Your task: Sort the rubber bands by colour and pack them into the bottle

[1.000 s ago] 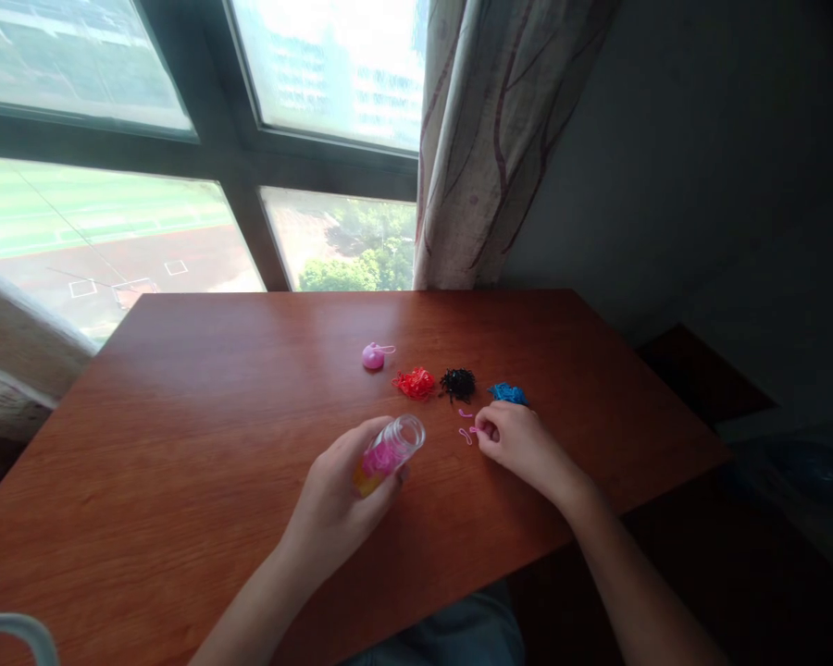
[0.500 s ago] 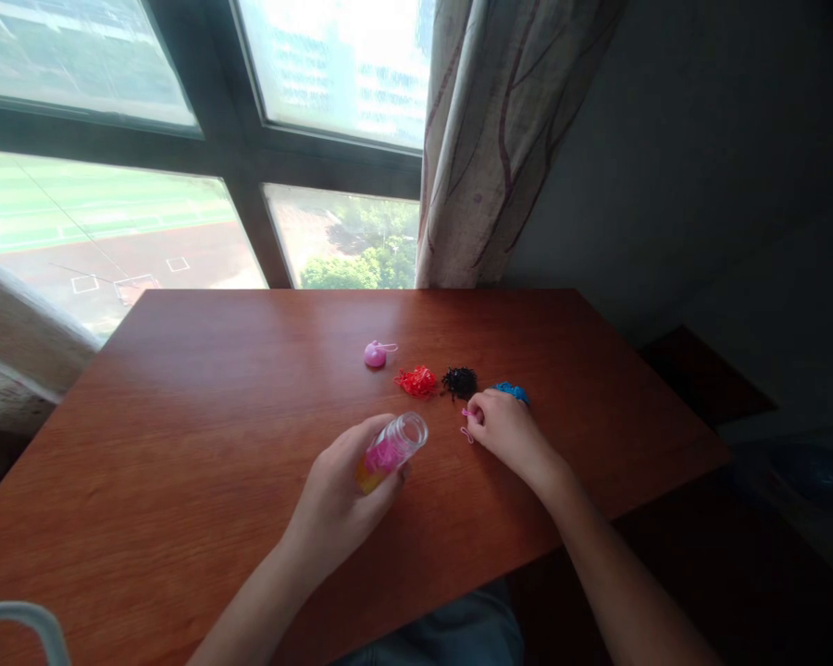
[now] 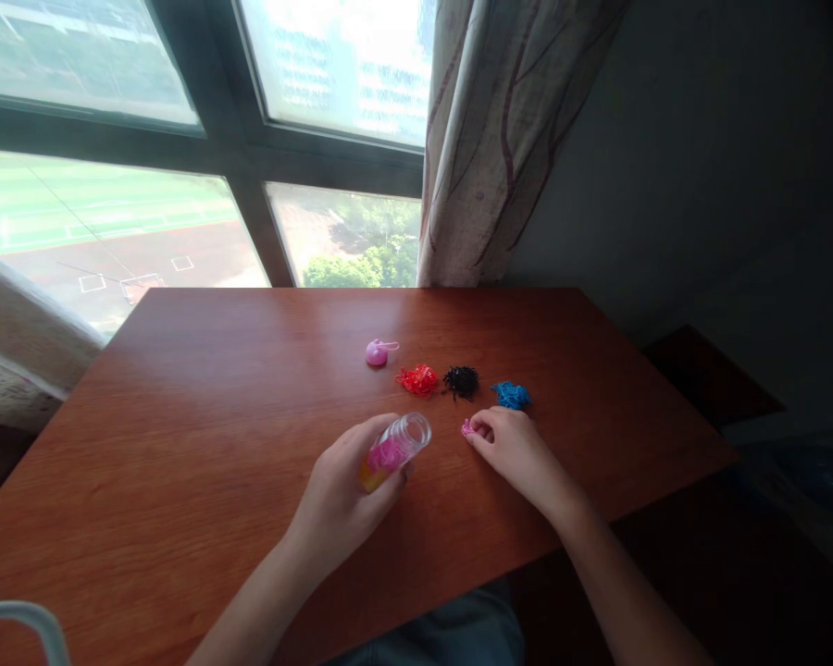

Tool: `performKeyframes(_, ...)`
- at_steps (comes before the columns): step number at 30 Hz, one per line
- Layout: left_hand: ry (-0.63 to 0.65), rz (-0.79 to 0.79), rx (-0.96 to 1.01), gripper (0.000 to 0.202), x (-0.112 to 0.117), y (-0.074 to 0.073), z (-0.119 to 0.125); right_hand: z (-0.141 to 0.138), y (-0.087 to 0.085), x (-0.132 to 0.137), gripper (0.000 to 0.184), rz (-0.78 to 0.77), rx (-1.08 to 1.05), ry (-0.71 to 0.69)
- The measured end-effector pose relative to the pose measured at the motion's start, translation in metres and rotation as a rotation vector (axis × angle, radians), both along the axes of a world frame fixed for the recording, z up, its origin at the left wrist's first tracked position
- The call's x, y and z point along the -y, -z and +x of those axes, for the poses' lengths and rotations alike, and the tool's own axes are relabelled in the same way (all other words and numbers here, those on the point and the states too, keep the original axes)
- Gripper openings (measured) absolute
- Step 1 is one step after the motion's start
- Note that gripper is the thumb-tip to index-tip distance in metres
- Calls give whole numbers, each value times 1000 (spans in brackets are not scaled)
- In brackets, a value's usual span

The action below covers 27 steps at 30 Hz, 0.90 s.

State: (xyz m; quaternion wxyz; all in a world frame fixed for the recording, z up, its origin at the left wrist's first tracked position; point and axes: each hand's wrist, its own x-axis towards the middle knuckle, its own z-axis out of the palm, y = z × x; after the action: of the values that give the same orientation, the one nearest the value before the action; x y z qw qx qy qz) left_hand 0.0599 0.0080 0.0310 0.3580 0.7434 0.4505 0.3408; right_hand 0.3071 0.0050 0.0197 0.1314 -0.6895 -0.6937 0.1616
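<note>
My left hand (image 3: 343, 476) is wrapped round a clear glass bottle (image 3: 392, 450), which tilts to the right with its mouth uncovered. Pink bands lie over yellow ones inside it. To the right, my right hand (image 3: 510, 444) rests low over the tabletop, its thumb and fingertips pinching a few pink rubber bands (image 3: 467, 427). Just beyond that hand lies a pile of blue rubber bands (image 3: 512, 395). A black pile (image 3: 462, 381) and a red pile (image 3: 418, 380) sit in a row to its left. Behind the red pile stands a pink lid (image 3: 376, 353) with a loop strap.
The brown wooden table (image 3: 180, 416) runs up to a window (image 3: 347, 231) at the back. A patterned curtain (image 3: 472, 148) hangs at the back right. A pale curved bar (image 3: 24, 612) shows at the lower left, and the table's front edge is close to my lap.
My right hand has shifted slightly nearer to me, uncovering more of the blue pile. The pink bands are now gathered at its fingertips. My left hand holds the bottle almost unmoved.
</note>
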Motion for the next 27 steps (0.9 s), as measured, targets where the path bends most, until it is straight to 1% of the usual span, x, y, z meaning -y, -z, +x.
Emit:
performKeyframes(3, -1, 2, -8, 34, 0, 0, 0, -3, 2, 2, 11, 8, 66, 5)
performKeyframes(8, 7, 5, -9, 34, 0, 2, 0, -7, 8, -1, 14, -1, 165, 18)
performKeyframes(11, 13, 12, -14, 35, 0, 3, 0, -8, 7, -7, 14, -13, 171, 30)
performKeyframes(14, 12, 39, -30, 35, -1, 5, 0, -8, 3, -13, 14, -24, 133, 41)
performKeyframes(19, 12, 65, -51, 34, -1, 6, 0, 0, -2, -14, 11, -49, -27, 66)
performKeyframes(22, 20, 79, -40, 34, 0, 5, 0, 4, -7, -11, 9, -68, -136, 56)
performKeyframes(24, 31, 91, -38, 34, 1, 5, 1, 3, -15, -9, 10, -72, -275, 25)
performKeyframes(27, 54, 109, -56, 35, 1, 6, 2, -6, -35, -4, 10, -82, -576, -32)
